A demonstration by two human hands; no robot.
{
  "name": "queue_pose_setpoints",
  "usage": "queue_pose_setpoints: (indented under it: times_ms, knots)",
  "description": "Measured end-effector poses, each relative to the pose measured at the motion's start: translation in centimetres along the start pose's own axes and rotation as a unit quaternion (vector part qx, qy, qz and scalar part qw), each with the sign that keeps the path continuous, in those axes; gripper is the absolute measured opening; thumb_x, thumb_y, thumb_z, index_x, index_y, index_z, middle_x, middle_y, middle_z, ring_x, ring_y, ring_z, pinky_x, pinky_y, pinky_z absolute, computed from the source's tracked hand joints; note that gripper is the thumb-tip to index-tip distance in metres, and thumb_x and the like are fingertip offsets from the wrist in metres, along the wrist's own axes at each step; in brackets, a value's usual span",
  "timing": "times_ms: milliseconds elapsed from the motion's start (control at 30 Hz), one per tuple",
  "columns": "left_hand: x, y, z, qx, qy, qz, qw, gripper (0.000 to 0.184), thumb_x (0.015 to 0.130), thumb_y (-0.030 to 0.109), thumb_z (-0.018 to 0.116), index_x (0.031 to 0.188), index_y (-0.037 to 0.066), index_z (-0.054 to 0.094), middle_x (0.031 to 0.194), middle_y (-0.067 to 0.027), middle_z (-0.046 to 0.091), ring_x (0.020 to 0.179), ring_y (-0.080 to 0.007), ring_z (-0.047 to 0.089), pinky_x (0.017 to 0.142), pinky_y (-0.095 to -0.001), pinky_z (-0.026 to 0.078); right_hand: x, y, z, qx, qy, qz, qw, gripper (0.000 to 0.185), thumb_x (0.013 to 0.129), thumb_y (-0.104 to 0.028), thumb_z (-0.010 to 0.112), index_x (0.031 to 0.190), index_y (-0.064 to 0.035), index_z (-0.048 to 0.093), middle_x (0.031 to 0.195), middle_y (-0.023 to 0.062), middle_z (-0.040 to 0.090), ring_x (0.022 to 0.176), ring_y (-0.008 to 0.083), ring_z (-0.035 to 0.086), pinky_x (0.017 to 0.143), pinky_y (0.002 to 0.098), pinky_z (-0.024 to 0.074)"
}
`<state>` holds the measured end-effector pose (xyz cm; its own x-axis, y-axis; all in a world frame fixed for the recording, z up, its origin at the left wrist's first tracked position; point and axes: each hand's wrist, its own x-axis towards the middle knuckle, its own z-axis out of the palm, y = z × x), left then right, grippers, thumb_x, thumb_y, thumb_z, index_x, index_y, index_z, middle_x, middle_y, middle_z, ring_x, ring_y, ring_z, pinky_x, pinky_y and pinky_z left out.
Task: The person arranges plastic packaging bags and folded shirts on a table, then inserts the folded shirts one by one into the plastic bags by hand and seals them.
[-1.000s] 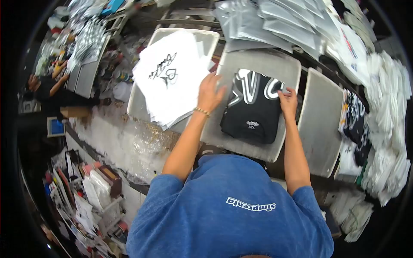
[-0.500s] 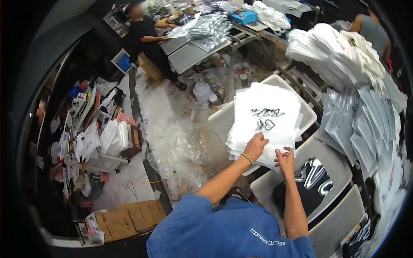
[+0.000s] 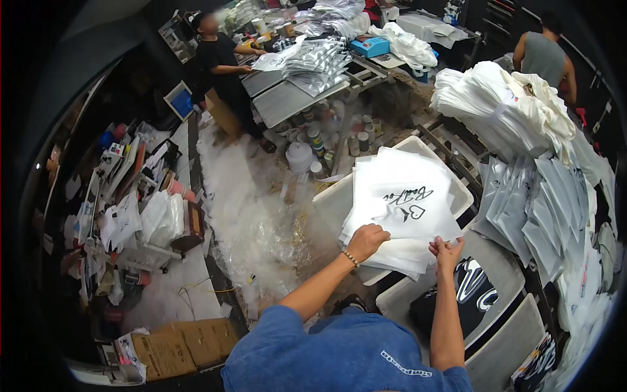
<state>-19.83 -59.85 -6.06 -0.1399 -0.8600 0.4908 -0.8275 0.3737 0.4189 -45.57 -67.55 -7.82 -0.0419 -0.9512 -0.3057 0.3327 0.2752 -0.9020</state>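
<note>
A translucent white plastic bag [image 3: 398, 189] with black script lettering lies at a slant on top of a stack of similar white bags [image 3: 385, 255]. My left hand [image 3: 368, 242] is closed at its near left edge, fingertips pinched together. My right hand [image 3: 447, 253] pinches its near right corner between thumb and fingers. That near edge looks raised off the stack, which rests on a pale board [image 3: 462, 196]. Closer to me, a black garment with a white print [image 3: 475, 291] lies on another grey board [image 3: 506, 261].
Thick piles of white bags [image 3: 486, 108] and grey bags [image 3: 545, 209] line the right side. Plastic film [image 3: 241, 222] and paint tubs [image 3: 300, 157] cover the floor ahead. Cardboard [image 3: 186, 349] lies at lower left. One person [image 3: 225, 62] stands at the far table, another [image 3: 545, 59] at upper right.
The top bag has turned and its near edge has shifted toward the right. My hands have moved farther apart. The whole view has tilted, showing more of the person at upper right.
</note>
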Motion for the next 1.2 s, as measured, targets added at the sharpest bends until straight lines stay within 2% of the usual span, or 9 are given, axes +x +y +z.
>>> queue_pose_setpoints:
  times_ms: [267, 333, 400, 633, 800, 900, 1000, 1100, 1200]
  knots:
    - [-0.6, -3.2, -0.2, 0.017, 0.026, -0.013, 0.999, 0.012, 0.077, 0.01, 0.062, 0.082, 0.015, 0.071, 0.073, -0.0065, 0.061, 0.073, -0.0249, 0.06, 0.066, -0.0376, 0.049, -1.4, -1.5, 1.1, -0.048, -0.017, -0.092, 0.994, 0.083, 0.084, 0.0, 0.065, 0.149, -0.014, 0.016, 0.081, 0.0126, 0.063, 0.069, 0.0193, 0.064, 0.07, 0.0357, 0.0594]
    - [0.7, -1.8, -2.1, -0.014, 0.023, -0.049, 0.998, 0.006, 0.083, 0.015, 0.066, 0.082, 0.013, 0.072, 0.069, -0.0077, 0.06, 0.062, -0.0245, 0.061, 0.055, -0.0373, 0.049, -1.4, -1.9, 1.2, -0.047, -0.046, -0.121, 0.99, 0.08, 0.087, 0.0, 0.065, 0.149, -0.0116, 0.016, 0.082, 0.0142, 0.062, 0.071, 0.0205, 0.066, 0.07, 0.0344, 0.0592]
    - [2.3, 0.9, -4.2, -0.098, 0.06, -0.077, 0.99, 0.006, 0.079, 0.009, 0.074, 0.084, 0.004, 0.073, 0.071, -0.0109, 0.065, 0.061, -0.0234, 0.062, 0.057, -0.0332, 0.048, -1.0, -2.1, 0.8, -0.057, -0.057, -0.096, 0.992, 0.046, 0.089, -0.002, 0.065, 0.129, 0.0031, 0.043, 0.087, 0.0139, 0.064, 0.074, 0.0197, 0.067, 0.069, 0.0308, 0.0595]
    - [2.1, -1.0, -4.0, -0.117, 0.096, -0.081, 0.985, 0.006, 0.078, 0.004, 0.073, 0.084, 0.003, 0.073, 0.069, -0.0095, 0.066, 0.06, -0.0201, 0.063, 0.057, -0.0312, 0.048, -1.9, -3.2, -0.5, 0.037, 0.013, -0.052, 0.998, 0.023, 0.088, -0.003, 0.067, 0.106, 0.0064, 0.057, 0.089, 0.0124, 0.065, 0.079, 0.0199, 0.068, 0.072, 0.0292, 0.0602]
    - [3.5, 0.7, -5.9, -0.079, 0.057, -0.091, 0.991, 0.01, 0.076, 0.01, 0.076, 0.084, 0.005, 0.073, 0.079, -0.0107, 0.066, 0.071, -0.0243, 0.063, 0.065, -0.0335, 0.05, -2.2, -4.0, -1.3, 0.018, 0.008, -0.053, 0.998, 0.022, 0.087, -0.004, 0.068, 0.105, 0.0056, 0.058, 0.088, 0.0111, 0.064, 0.078, 0.0199, 0.068, 0.071, 0.0294, 0.0604]
    - [5.9, 5.9, -5.4, 0.135, 0.099, 0.018, 0.986, 0.012, 0.076, 0.012, 0.076, 0.085, 0.005, 0.073, 0.082, -0.0111, 0.065, 0.073, -0.0263, 0.062, 0.069, -0.0344, 0.05, -3.0, -3.8, -0.5, -0.01, -0.017, -0.072, 0.997, 0.026, 0.087, -0.005, 0.069, 0.108, 0.0056, 0.059, 0.088, 0.0098, 0.063, 0.08, 0.0202, 0.068, 0.071, 0.0298, 0.0606]
    - [6.3, 6.9, -1.0, -0.064, 0.06, 0.08, 0.993, 0.017, 0.075, 0.013, 0.077, 0.089, 0.005, 0.072, 0.082, -0.0114, 0.067, 0.075, -0.0247, 0.064, 0.066, -0.0352, 0.049, -4.2, -3.7, 1.2, -0.006, -0.07, -0.056, 0.996, 0.032, 0.087, -0.008, 0.069, 0.114, 0.0064, 0.058, 0.087, 0.0101, 0.063, 0.084, 0.0214, 0.069, 0.073, 0.0297, 0.0603]
    - [6.6, 7.8, 2.0, -0.151, 0.013, 0.016, 0.988, 0.018, 0.073, 0.016, 0.079, 0.082, 0.003, 0.071, 0.078, -0.0107, 0.065, 0.071, -0.029, 0.062, 0.067, -0.0351, 0.05, -5.0, -4.4, 1.6, 0.007, -0.061, -0.075, 0.995, 0.038, 0.086, -0.008, 0.07, 0.118, 0.007, 0.055, 0.09, 0.0105, 0.063, 0.084, 0.0212, 0.068, 0.075, 0.0299, 0.0592]
    - [6.6, 8.8, 2.4, -0.232, 0.009, -0.117, 0.966, 0.016, 0.075, 0.013, 0.078, 0.08, 0.0, 0.07, 0.072, -0.0117, 0.066, 0.063, -0.023, 0.062, 0.06, -0.0332, 0.049, -5.4, -3.5, 1.6, 0.016, -0.071, -0.145, 0.987, 0.059, 0.083, -0.007, 0.075, 0.128, -0.0019, 0.037, 0.096, 0.0118, 0.06, 0.083, 0.018, 0.066, 0.071, 0.029, 0.056]
